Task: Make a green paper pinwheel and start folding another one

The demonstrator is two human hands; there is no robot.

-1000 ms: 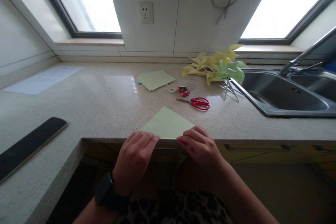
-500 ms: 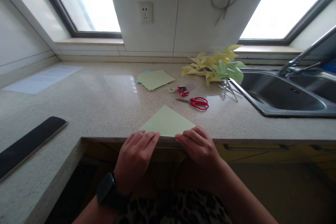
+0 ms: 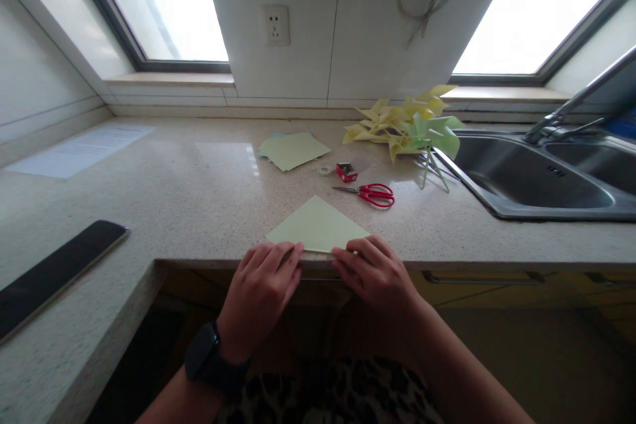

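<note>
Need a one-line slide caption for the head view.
Left hand and right hand press the near edge of a folded green paper at the countertop edge, red scissors behind.

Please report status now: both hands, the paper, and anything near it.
Left hand and right hand both press near edge of folded green paper, at countertop edge. Red scissors lie beyond, apart from paper.

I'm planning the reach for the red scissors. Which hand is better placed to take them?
Probably the right hand. The scissors lie beyond and right of the folded green paper, more or less straight ahead of it; the left hand would have to cross over the paper.
</note>
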